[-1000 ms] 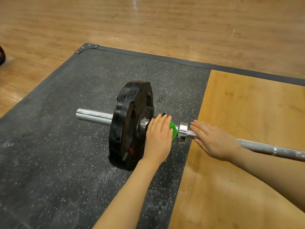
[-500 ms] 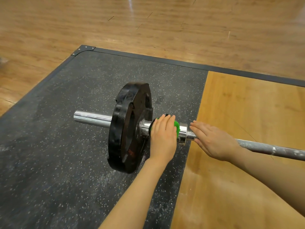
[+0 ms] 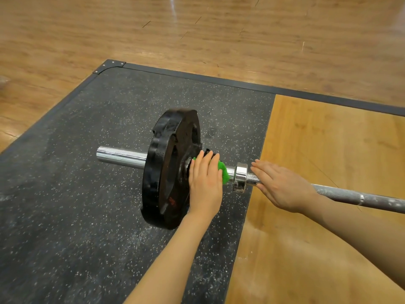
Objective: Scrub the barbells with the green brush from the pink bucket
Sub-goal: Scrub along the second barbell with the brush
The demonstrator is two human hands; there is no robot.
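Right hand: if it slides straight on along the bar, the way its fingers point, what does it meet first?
The right hand lies flat on the barbell, fingers pointing left. It would probably meet the chrome collar first, then the green brush under the left hand.

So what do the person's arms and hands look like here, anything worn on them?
Both arms are bare as far as the head view shows, with no sleeve in sight. The left hand and the right hand carry no glove, ring, watch or wristband that can be seen. No markings show on either forearm. The nails look short and unpainted.
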